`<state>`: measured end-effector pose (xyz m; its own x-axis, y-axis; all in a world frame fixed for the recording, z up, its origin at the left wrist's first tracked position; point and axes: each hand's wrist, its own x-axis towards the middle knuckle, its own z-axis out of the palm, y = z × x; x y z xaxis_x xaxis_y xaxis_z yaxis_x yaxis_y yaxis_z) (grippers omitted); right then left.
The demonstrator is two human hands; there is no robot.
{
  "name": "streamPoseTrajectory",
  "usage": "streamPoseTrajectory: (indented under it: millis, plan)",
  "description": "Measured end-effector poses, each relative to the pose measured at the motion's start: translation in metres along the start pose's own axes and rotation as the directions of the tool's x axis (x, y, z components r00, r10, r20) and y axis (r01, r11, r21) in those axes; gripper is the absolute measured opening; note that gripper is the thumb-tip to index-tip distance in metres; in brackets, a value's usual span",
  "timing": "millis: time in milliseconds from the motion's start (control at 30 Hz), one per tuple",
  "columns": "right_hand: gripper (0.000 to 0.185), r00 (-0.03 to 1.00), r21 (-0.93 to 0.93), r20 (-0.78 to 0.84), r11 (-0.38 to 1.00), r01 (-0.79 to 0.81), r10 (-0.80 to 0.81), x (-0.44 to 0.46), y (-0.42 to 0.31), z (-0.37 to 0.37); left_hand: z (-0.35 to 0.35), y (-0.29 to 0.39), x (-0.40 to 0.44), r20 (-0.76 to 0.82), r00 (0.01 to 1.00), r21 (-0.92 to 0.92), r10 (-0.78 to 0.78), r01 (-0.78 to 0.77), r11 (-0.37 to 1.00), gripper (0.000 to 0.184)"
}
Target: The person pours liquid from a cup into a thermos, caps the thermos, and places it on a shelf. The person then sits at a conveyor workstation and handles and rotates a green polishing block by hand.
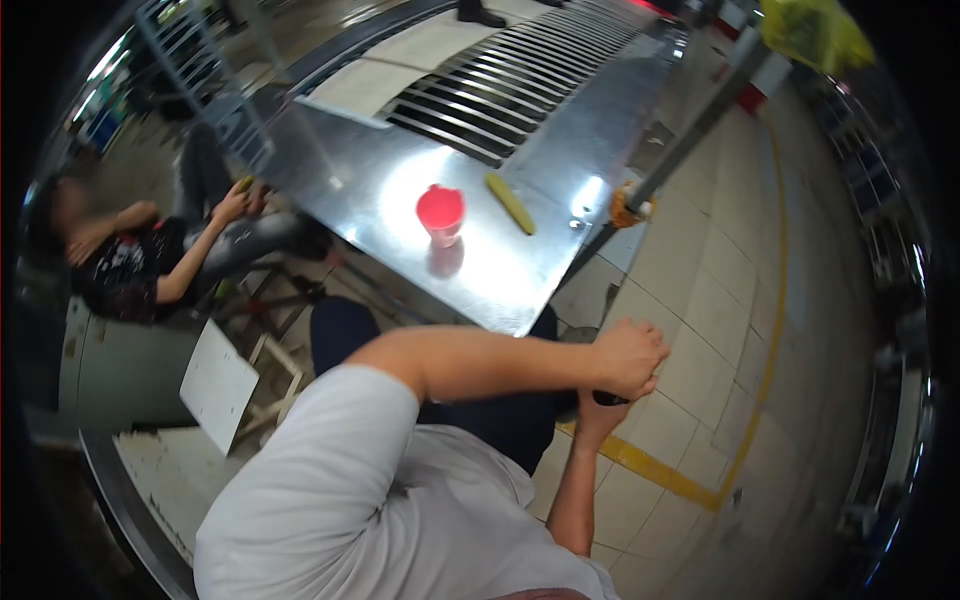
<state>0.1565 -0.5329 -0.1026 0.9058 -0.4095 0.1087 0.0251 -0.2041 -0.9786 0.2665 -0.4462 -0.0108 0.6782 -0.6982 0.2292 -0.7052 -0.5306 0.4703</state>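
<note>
Stretched across my lap, my left arm ends in my left hand (630, 358), right of the table corner, its fingers curled. Just below it is my right hand (598, 415), close against the left and partly hidden by it. A small dark object (610, 398) shows between the two hands; what it is cannot be made out. On the metal table (370, 215) stands a red cup-like container (441, 210) with a clear lower part. To its right lies a long yellow-green cucumber-like piece (510, 203).
A person (140, 250) sits at the left, holding a small green item (243, 184). Metal rollers (490, 85) lie beyond the table. An upright pole (690, 130) rises at its right. A white board (218, 387) leans at the lower left. Yellow lines mark the tiled floor (690, 300).
</note>
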Motion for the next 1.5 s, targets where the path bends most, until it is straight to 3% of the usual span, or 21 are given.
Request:
streamPoseTrajectory:
  millis: [67,100,200,233,333,367,467,533,600,667,767,800,833,900,967,1067,1233,1333,1367,1467,1500]
  plan:
    - [0.097,0.990,0.078,-0.084,0.990,0.120,-0.113,0.004,0.023,0.013,0.012,0.023,0.007,-0.055,0.972,0.198,-0.226,0.233,0.952,0.039]
    - [0.098,0.982,0.074,-0.114,0.984,0.162,-0.153,0.006,0.035,0.012,0.003,0.027,0.012,0.063,0.965,0.175,-0.256,0.242,0.954,0.048]
    - [0.103,0.973,-0.037,-0.129,0.982,0.186,-0.189,0.013,0.044,0.003,-0.017,0.004,0.020,0.246,0.969,-0.122,-0.004,0.035,0.992,0.062]
    - [0.105,0.971,-0.017,-0.143,0.982,0.190,-0.190,0.016,0.028,0.000,-0.021,-0.006,0.026,0.334,0.938,-0.058,0.095,-0.080,0.995,0.077]
    - [0.115,0.961,-0.081,-0.157,0.973,0.215,-0.226,0.028,0.034,-0.013,-0.038,-0.004,0.028,0.295,0.955,0.014,0.024,-0.029,0.999,0.077]
    - [0.118,0.957,-0.135,-0.164,0.967,0.217,-0.238,0.032,0.038,-0.017,-0.041,0.003,0.030,0.229,0.969,-0.019,-0.091,0.098,0.995,0.075]
    - [0.121,0.958,-0.177,-0.144,0.959,0.221,-0.247,0.037,0.035,-0.022,-0.065,0.021,0.042,0.327,0.922,0.100,-0.205,0.182,0.978,0.074]
    - [0.121,0.960,-0.180,-0.121,0.957,0.230,-0.253,0.038,0.033,-0.027,-0.035,0.001,0.042,0.045,0.995,0.012,0.088,-0.089,0.996,0.066]
    - [0.124,0.978,-0.148,-0.110,0.976,0.162,-0.179,0.039,0.045,-0.035,0.005,-0.020,0.042,-0.178,0.892,-0.129,0.416,-0.440,0.889,0.061]
    - [0.124,0.972,-0.117,-0.137,0.977,0.178,-0.193,0.038,0.033,-0.032,0.009,-0.018,0.036,-0.001,0.928,-0.033,0.373,-0.373,0.927,0.058]
    - [0.124,0.987,-0.201,-0.102,0.974,0.105,-0.127,0.037,0.031,-0.029,-0.045,0.018,0.045,0.347,0.934,0.121,-0.088,0.048,0.991,0.064]
    - [0.124,0.993,-0.242,-0.085,0.969,0.056,-0.079,0.036,0.033,-0.029,-0.043,0.018,0.045,0.311,0.943,0.182,-0.118,0.062,0.981,0.065]
    - [0.125,0.978,-0.228,-0.103,0.961,0.156,-0.184,0.037,0.038,-0.025,-0.041,0.017,0.044,0.273,0.952,0.243,-0.141,0.074,0.967,0.065]
    - [0.123,0.962,-0.206,-0.094,0.950,0.234,-0.257,0.042,0.051,-0.024,-0.034,0.007,0.042,0.191,0.982,0.191,0.015,-0.053,0.980,0.066]
    - [0.120,0.963,-0.179,-0.092,0.955,0.235,-0.254,0.037,0.039,-0.024,-0.016,-0.016,0.030,0.046,0.945,-0.032,0.325,-0.324,0.946,0.066]
    - [0.121,0.957,-0.164,-0.086,0.952,0.259,-0.276,0.041,0.039,-0.017,-0.043,-0.007,0.038,0.368,0.911,0.012,0.186,-0.204,0.979,0.069]
    - [0.119,0.976,-0.157,-0.069,0.968,0.196,-0.209,0.045,0.030,-0.015,-0.030,0.008,0.039,0.046,0.995,0.167,-0.087,0.079,0.983,0.064]
    - [0.118,0.969,-0.180,-0.106,0.962,0.204,-0.225,0.045,0.034,-0.010,-0.033,0.018,0.046,0.084,0.950,0.200,-0.300,0.279,0.939,0.067]
    - [0.119,0.957,-0.193,-0.115,0.951,0.241,-0.266,0.045,0.031,-0.008,-0.043,0.020,0.052,0.232,0.902,0.234,-0.365,0.312,0.921,0.071]
    - [0.120,0.984,-0.133,-0.022,0.976,0.172,-0.176,0.050,0.029,-0.016,-0.036,-0.015,0.038,0.196,0.973,-0.036,0.121,-0.116,0.993,0.082]
    - [0.117,0.956,-0.104,-0.134,0.963,0.249,-0.261,0.046,0.057,-0.011,-0.040,-0.014,0.034,0.289,0.949,0.011,0.124,-0.133,0.991,0.090]
